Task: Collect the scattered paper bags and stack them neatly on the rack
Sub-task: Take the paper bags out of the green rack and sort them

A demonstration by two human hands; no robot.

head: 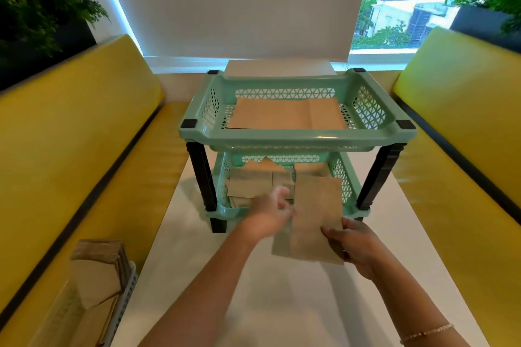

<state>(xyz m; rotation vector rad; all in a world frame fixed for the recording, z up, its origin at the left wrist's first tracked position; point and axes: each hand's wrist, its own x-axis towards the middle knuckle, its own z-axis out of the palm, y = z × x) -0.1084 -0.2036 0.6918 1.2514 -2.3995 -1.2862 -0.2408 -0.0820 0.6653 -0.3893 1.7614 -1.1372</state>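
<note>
A mint-green two-tier rack [296, 139] with black legs stands on the white table [282, 290]. Flat brown paper bags [284, 115] lie in its top tray, and more bags [253, 183] lie in the bottom tray. My right hand [355, 245] grips the near edge of a brown paper bag [315, 214], whose far end reaches into the bottom tray. My left hand [273, 210] is blurred at that bag's left edge, by the tray's front rim; whether it holds the bag is unclear.
A bundle of brown paper bags [98, 270] stands in a pale crate [124, 301] on the left seat. Yellow benches [70, 135] flank the table on both sides. Potted plants [36, 8] sit behind each backrest, and a window blind hangs behind the rack.
</note>
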